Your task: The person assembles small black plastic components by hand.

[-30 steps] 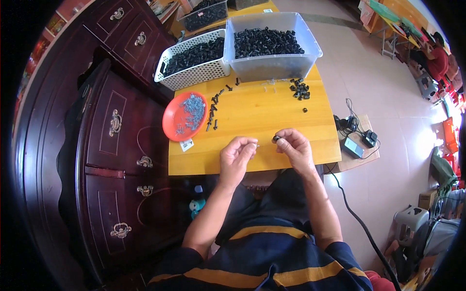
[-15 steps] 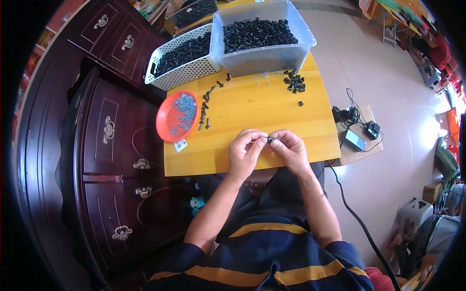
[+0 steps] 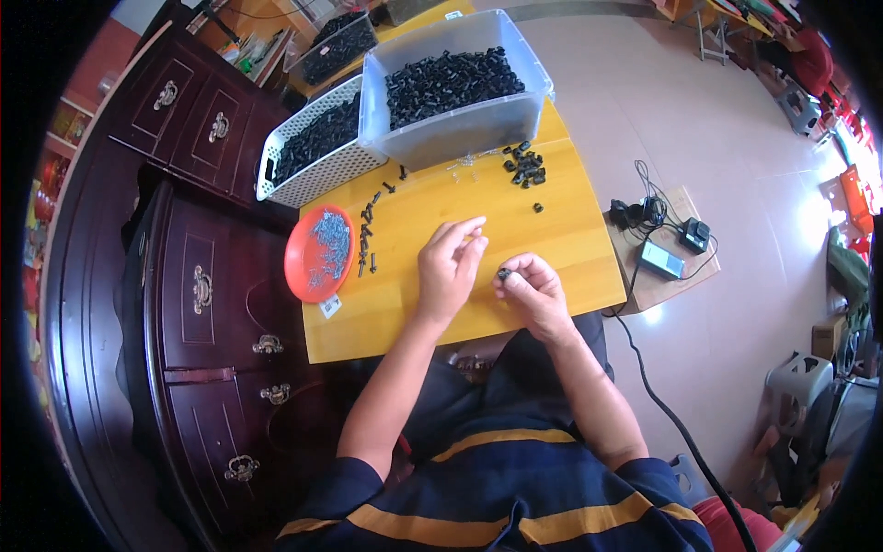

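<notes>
Both hands have parted: left hand [image 3: 448,267] spread, right hand [image 3: 532,293] pinching seemingly a small black part [image 3: 504,273].

The middle of the yellow table [image 3: 561,230] lies bare between the two hands and the clear bin [image 3: 455,92], so there is open room to reach forward there, with only a small heap of black parts [image 3: 522,166] near the bin's right end and one stray piece just below it. To the left the way is tighter: a row of black screws [image 3: 366,241] lies beside the orange dish [image 3: 317,253] at the table's left edge. The white basket [image 3: 317,143] and the bin close off the far edge.
</notes>
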`<state>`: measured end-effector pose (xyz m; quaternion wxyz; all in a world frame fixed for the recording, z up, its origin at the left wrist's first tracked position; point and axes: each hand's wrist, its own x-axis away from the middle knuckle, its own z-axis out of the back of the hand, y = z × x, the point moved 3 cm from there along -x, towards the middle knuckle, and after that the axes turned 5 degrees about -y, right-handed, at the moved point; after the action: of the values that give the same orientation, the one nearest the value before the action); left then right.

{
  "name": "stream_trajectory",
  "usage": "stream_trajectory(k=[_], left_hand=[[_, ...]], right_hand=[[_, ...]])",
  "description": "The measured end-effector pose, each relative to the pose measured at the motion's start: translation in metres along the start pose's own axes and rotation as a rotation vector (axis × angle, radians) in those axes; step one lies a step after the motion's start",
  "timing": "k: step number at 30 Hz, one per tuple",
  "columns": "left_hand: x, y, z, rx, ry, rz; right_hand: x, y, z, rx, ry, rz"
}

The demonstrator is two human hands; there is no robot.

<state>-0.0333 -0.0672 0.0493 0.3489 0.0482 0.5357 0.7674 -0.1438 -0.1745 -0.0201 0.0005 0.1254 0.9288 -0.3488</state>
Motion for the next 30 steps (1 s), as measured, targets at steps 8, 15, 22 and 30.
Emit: stream_trajectory(k=[8, 15, 22, 30], left_hand=[[-0.054, -0.009, -0.066, -0.422, -0.290, -0.203], [-0.067, -0.027, -0.076, -0.560, -0.383, -0.269], [-0.020, -0.026, -0.016, -0.288, -0.193, -0.065], [0.036, -0.019, 0.054, 0.436, -0.151, 0.346]], right_hand=[[0.005, -0.005, 0.011, -0.318, -0.076, 0.049], [0.001, -0.003, 0.007, -0.278, -0.009, -0.006], [-0.002, -0.006, 0.000, -0.234, -0.022, -0.028], [-0.007, -0.001, -0.017, 0.023, -0.076, -0.087]])
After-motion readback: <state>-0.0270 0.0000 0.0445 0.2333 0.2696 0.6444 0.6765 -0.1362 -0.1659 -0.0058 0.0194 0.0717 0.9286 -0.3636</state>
